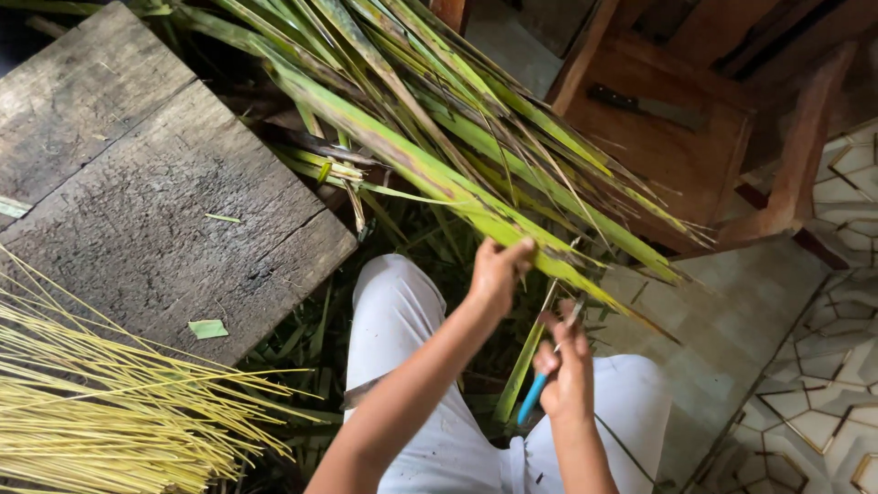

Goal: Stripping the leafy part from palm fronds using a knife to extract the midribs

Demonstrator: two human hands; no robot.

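Left hand: the left hand (498, 270) is raised over the lap, fingers and thumb pinched tight on a long green palm leaf (430, 174).
Right hand: the right hand (567, 366) sits lower and to the right, curled closed around a small blue-handled knife (540, 384); the blue handle sticks out below the fist, and the blade end points up toward the leaf.
Palm leaf: it runs diagonally from the upper left down to the right, passing through the left hand's pinch just above the knife.
Leaf pile: many more green leaves (512, 119) fan out behind it, lying across the floor and over the chair's edge.
Lap: white trousers (402, 311) fill the space under both hands.
Wooden block: a worn grey wooden block (155, 201) lies to the left, bearing small green scraps.
Stripped ribs: a bundle of thin yellow sticks (101, 412) lies at lower left.
Chair: a brown wooden chair (677, 155) stands at upper right, with a dark knife (645, 105) resting on its seat.
Floor: patterned tiles (823, 366) show at the right.
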